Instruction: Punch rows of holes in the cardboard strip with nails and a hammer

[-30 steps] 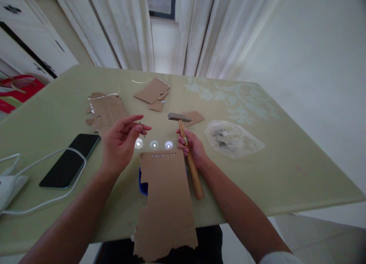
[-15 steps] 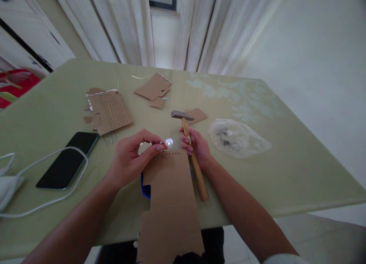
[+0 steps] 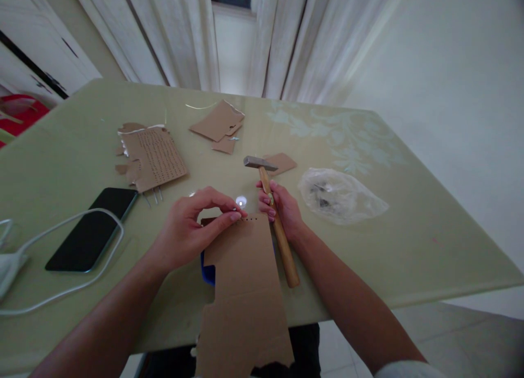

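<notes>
My left hand (image 3: 200,222) is closed in a pinch at the top edge of a long piece of brown cardboard (image 3: 249,290). Between thumb and fingertips it holds a small nail (image 3: 234,209), mostly hidden by the fingers. Along that cardboard edge runs a row of small holes, part of it covered by my hand. Beneath the cardboard, a blue object (image 3: 208,274) peeks out on the left. My right hand (image 3: 284,208) grips a hammer (image 3: 282,241) by its wooden handle, the metal head pointing away from me, just right of the cardboard.
On the left lie a perforated cardboard piece (image 3: 158,157) with metal pins below it, a black phone (image 3: 92,230) and a white cable (image 3: 118,241). Cardboard scraps (image 3: 219,121) lie farther back. A clear plastic bag (image 3: 344,198) with dark bits sits on the right of the table (image 3: 409,230).
My left fingertips have moved slightly right and down along the row of holes with the nail. My right hand and the hammer stay nearly still.
</notes>
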{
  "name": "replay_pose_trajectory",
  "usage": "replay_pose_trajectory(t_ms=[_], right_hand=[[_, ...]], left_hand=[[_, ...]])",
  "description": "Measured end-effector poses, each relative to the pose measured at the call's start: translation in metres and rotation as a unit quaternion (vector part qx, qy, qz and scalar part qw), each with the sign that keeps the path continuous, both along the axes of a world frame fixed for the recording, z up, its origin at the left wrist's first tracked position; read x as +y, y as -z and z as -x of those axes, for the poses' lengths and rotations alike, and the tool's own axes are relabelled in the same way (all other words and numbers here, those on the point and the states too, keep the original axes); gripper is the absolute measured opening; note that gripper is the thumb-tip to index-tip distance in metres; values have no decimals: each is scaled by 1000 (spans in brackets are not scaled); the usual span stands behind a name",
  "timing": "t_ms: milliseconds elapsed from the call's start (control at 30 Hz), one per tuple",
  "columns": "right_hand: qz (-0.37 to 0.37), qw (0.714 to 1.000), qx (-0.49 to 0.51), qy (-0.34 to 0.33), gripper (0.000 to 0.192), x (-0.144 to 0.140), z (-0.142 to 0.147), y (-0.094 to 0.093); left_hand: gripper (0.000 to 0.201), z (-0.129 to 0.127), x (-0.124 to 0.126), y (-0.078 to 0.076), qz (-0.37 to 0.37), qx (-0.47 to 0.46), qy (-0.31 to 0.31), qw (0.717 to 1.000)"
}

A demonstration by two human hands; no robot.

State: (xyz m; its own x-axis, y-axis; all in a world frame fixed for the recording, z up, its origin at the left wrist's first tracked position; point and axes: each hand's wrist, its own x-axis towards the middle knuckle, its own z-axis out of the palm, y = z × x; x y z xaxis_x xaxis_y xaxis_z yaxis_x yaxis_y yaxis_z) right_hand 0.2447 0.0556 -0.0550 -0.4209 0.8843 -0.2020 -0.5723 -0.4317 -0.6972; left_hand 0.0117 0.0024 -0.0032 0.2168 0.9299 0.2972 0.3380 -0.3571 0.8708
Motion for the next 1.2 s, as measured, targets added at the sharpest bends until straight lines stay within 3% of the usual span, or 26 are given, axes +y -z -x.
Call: replay_pose_trajectory(t_ms=[400, 900, 1200], right_hand=[[3, 1000, 3, 0, 52, 0, -1, 2], [11, 1000, -9, 4, 39, -1, 0, -2], [1, 1000, -10, 9, 43, -1, 1, -1]], left_hand=[[2, -2, 1, -1, -52, -2, 16, 999], [6, -3, 0, -1, -63, 9, 26, 998], [3, -1, 1, 1, -63, 9, 29, 998]])
